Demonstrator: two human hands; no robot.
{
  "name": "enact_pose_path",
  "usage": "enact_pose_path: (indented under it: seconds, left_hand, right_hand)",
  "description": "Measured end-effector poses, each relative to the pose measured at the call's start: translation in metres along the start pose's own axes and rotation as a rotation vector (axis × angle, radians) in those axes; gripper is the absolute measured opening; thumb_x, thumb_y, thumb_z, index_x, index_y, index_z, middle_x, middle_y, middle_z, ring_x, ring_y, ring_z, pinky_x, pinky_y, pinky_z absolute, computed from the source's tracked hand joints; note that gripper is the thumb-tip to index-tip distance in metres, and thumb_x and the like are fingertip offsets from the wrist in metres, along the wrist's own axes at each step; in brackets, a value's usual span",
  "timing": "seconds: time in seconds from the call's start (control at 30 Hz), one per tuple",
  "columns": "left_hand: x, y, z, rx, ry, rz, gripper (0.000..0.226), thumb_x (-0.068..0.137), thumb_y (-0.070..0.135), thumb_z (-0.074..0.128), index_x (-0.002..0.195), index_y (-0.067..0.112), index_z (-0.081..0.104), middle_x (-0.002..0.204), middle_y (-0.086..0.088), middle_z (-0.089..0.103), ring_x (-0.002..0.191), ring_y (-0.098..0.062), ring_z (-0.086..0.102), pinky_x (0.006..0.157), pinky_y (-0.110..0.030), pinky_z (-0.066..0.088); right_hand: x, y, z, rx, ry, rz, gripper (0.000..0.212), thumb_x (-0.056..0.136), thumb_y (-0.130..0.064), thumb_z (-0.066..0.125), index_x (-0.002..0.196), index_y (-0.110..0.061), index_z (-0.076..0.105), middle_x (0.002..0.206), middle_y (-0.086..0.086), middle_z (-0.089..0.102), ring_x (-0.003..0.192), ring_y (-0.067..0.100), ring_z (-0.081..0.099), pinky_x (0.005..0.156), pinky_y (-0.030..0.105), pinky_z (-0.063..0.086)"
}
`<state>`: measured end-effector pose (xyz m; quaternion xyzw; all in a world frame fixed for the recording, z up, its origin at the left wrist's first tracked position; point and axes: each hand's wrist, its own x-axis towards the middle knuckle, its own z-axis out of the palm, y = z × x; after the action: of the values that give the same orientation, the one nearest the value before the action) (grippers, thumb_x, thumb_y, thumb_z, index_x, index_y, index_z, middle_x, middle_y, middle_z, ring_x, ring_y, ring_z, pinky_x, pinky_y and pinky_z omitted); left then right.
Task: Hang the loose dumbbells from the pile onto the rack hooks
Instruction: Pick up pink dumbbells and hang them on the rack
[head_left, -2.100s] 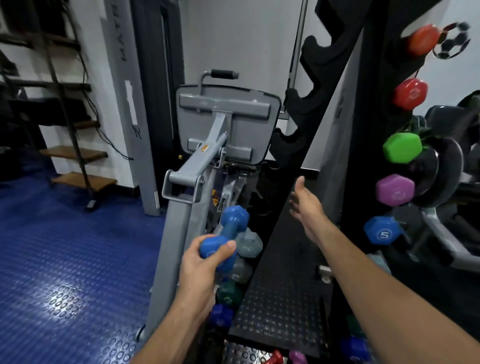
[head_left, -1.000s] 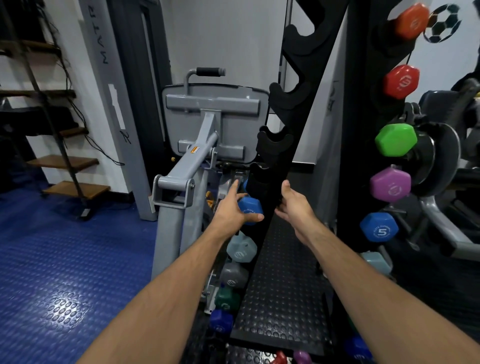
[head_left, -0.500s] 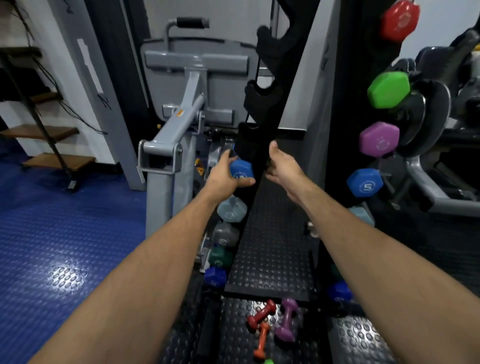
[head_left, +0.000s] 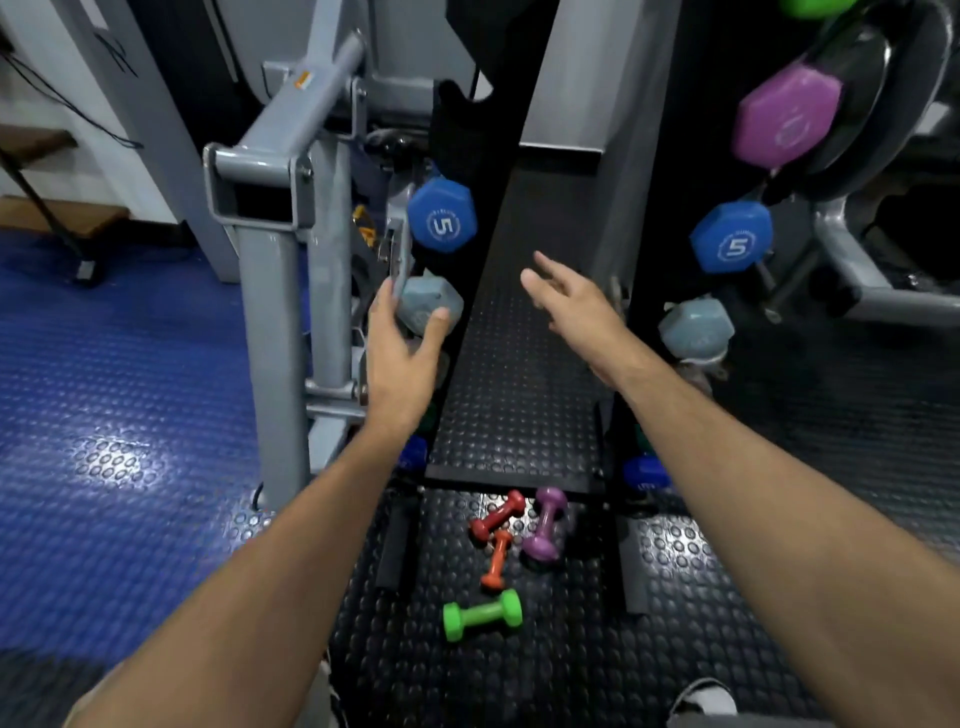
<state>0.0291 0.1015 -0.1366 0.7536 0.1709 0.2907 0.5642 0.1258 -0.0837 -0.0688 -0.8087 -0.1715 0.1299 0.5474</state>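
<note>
The blue dumbbell hangs racked at frame centre. Both hands are empty, left hand and right hand with fingers loose. Next comes a reach down to the pile at bottom centre.

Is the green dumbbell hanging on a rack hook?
No, the green dumbbell lies on the black floor mat beside the orange one.

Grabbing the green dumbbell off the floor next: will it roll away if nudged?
The green dumbbell has faceted heads, so it probably rocks rather than rolls. Its coating looks matte, so likely grippy. It looks small, so likely light enough for one hand.
</note>
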Motion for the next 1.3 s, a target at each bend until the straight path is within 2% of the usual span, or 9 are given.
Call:
enact_pose_path:
  seconds: [0.23,0.5,0.6,0.73,0.87,0.97,1.1,1.2,1.3]
  left_hand:
    - [-0.089,-0.111,0.021,0.098,0.131,-0.142,0.055,0.102,0.030,0.058,0.151,0.012,0.039,0.147,-0.003,0.047,0.136,-0.017,0.045,0.118,-0.039,0.035]
    - [-0.159,-0.239,0.086,0.049,-0.160,-0.645,0.043,0.098,0.030,0.067,0.136,0.014,0.055,0.113,0.008,0.061,0.110,-0.015,0.061,0.089,-0.022,0.043]
    - [-0.176,-0.281,0.114,-0.040,-0.232,-0.834,0.028,0.097,0.027,0.068,0.120,0.014,0.062,0.106,0.003,0.066,0.094,-0.008,0.062,0.066,-0.013,0.050]
    - [-0.190,-0.334,0.154,-0.105,-0.267,-0.996,0.024,0.094,0.034,0.069,0.111,0.018,0.070,0.102,-0.001,0.070,0.096,-0.017,0.064,0.087,-0.039,0.053]
    - [-0.198,-0.373,0.189,-0.100,-0.317,-1.076,0.019,0.094,0.034,0.070,0.109,0.022,0.067,0.104,0.000,0.068,0.097,-0.018,0.062,0.085,-0.034,0.045]
    - [-0.200,-0.396,0.213,-0.094,-0.347,-1.115,0.033,0.087,0.032,0.077,0.113,0.019,0.062,0.106,-0.008,0.067,0.096,-0.019,0.057,0.095,-0.045,0.049]
    - [-0.197,-0.413,0.241,-0.046,-0.358,-1.104,0.038,0.083,0.024,0.083,0.111,0.010,0.063,0.086,0.001,0.063,0.082,-0.020,0.057,0.069,-0.033,0.045]
    - [-0.199,-0.429,0.255,-0.009,-0.401,-1.110,0.062,0.073,0.031,0.089,0.124,0.013,0.058,0.111,-0.001,0.069,0.103,-0.022,0.065,0.088,-0.033,0.048]
    - [-0.199,-0.440,0.265,0.178,-0.471,-0.996,0.082,0.063,0.041,0.093,0.129,0.016,0.051,0.121,-0.003,0.065,0.103,-0.024,0.067,0.095,-0.041,0.054]
  right_hand:
    - [-0.031,0.153,0.015,-0.117,-0.102,0.332,0.075,0.083,-0.073,0.061,0.148,-0.036,0.051,0.141,-0.007,0.061,0.125,0.014,0.060,0.114,0.045,0.044]
    - [-0.046,0.303,0.034,-0.278,-0.158,0.534,0.042,0.100,-0.038,0.063,0.136,-0.016,0.064,0.133,0.004,0.066,0.117,0.018,0.061,0.094,0.024,0.042]
    - [-0.039,0.345,0.038,-0.368,-0.179,0.508,0.038,0.099,-0.045,0.062,0.130,-0.023,0.069,0.122,0.003,0.072,0.110,0.020,0.067,0.092,0.028,0.050]
    - [-0.017,0.412,0.043,-0.548,-0.235,0.507,0.044,0.100,-0.050,0.056,0.122,-0.015,0.072,0.104,0.012,0.077,0.094,0.026,0.072,0.089,0.040,0.057]
    - [0.004,0.456,0.050,-0.572,-0.218,0.495,0.029,0.099,-0.032,0.063,0.120,-0.014,0.073,0.104,0.012,0.076,0.096,0.026,0.071,0.084,0.031,0.053]
    - [0.020,0.489,0.059,-0.592,-0.192,0.464,0.030,0.095,-0.032,0.067,0.124,-0.025,0.071,0.109,0.006,0.075,0.100,0.025,0.071,0.095,0.039,0.055]
    - [0.034,0.520,0.071,-0.620,-0.195,0.448,0.033,0.093,-0.020,0.071,0.126,-0.016,0.069,0.103,0.004,0.069,0.094,0.023,0.070,0.069,0.016,0.048]
    - [0.044,0.543,0.078,-0.665,-0.205,0.417,0.049,0.090,-0.023,0.075,0.136,-0.016,0.062,0.123,0.008,0.062,0.109,0.023,0.065,0.087,0.017,0.042]
    - [0.051,0.558,0.086,-0.710,-0.227,0.417,0.061,0.090,-0.025,0.077,0.145,-0.014,0.055,0.136,0.011,0.055,0.122,0.026,0.059,0.102,0.025,0.040]
